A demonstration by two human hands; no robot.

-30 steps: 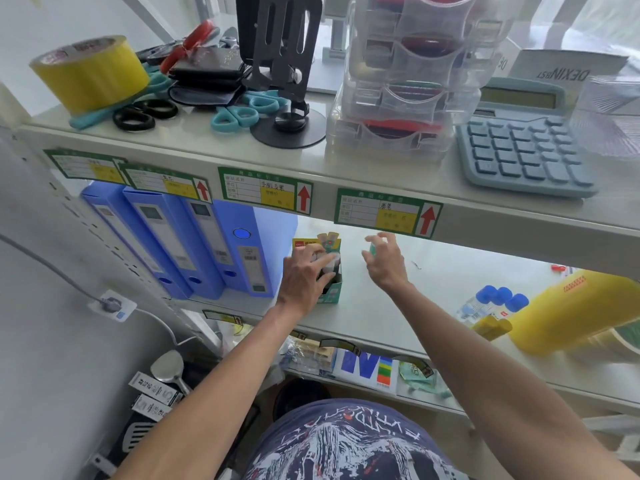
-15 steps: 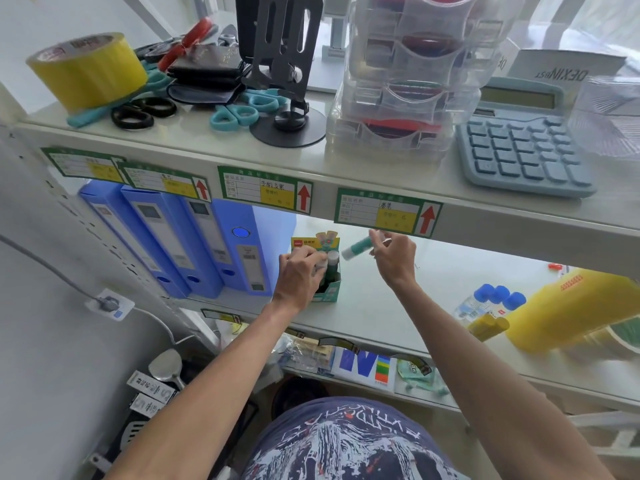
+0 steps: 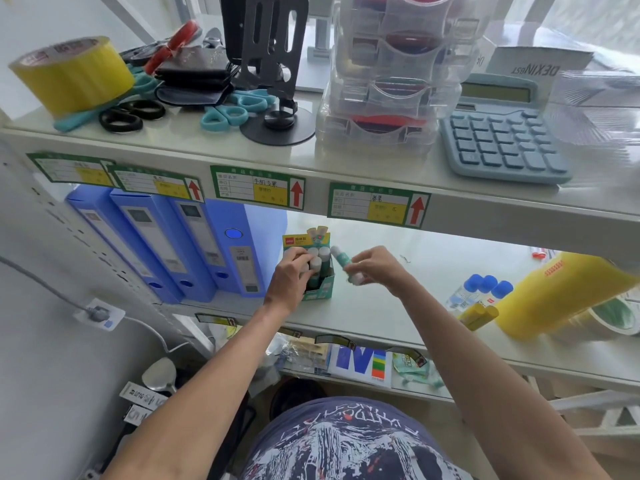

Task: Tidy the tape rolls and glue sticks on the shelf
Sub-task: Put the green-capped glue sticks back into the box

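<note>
A small green display box stands on the middle shelf beside the blue binders, holding several upright glue sticks with white caps. My left hand rests on the sticks at the box's left side, fingers curled over them. My right hand holds a green and white glue stick tilted, its white cap pointing up-left just right of the box. A yellow tape roll sits at the top shelf's left end. More yellow tape rolls lie at the middle shelf's right.
Blue binders fill the middle shelf's left. Blue-capped glue bottles lie near the yellow rolls. On the top shelf are scissors, a black stand, stacked clear boxes and a blue calculator.
My right hand picked up a glue stick from the shelf and brought it down and left, close to the box. My left hand stayed on the sticks in the box.
</note>
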